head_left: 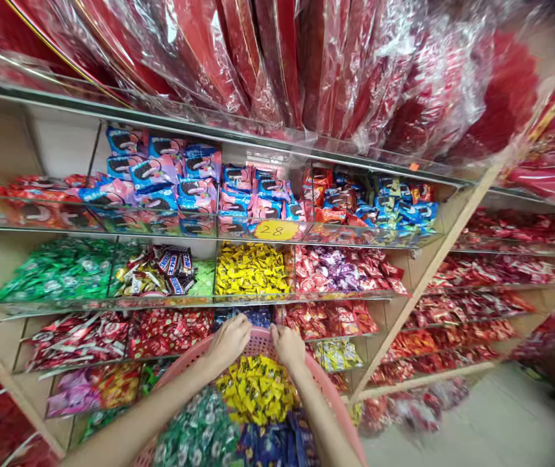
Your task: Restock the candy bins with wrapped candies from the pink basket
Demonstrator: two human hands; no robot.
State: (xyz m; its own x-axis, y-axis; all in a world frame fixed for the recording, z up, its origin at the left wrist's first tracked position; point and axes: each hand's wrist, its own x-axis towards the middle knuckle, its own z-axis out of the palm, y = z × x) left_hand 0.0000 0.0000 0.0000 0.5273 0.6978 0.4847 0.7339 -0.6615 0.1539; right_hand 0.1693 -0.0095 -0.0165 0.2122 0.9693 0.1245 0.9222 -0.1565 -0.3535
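Observation:
A round pink plastic basket [328, 370] is in front of me at the bottom of the view, its far rim against the candy shelves. My left hand [231, 338] is closed at the far rim, left of its middle. A short way to the right, my right hand [288, 347] is closed on the same rim; its fingertips are partly hidden. In the basket lie green-wrapped candies [197, 428], yellow-wrapped candies [258, 388] and dark blue-wrapped candies [280, 444], in separate heaps. Just beyond the hands, a shelf bin holds dark blue candies [258, 316].
Glass-fronted shelves hold green candies [58, 269], yellow candies [252, 269], red candies [170, 331] and blue-pink snack packs [155, 175]. A yellow price tag [277, 230] reads 28. Plastic-wrapped red goods [277, 58] overhang above. A wooden divider [423, 279] slants at right, beside tiled floor [491, 415].

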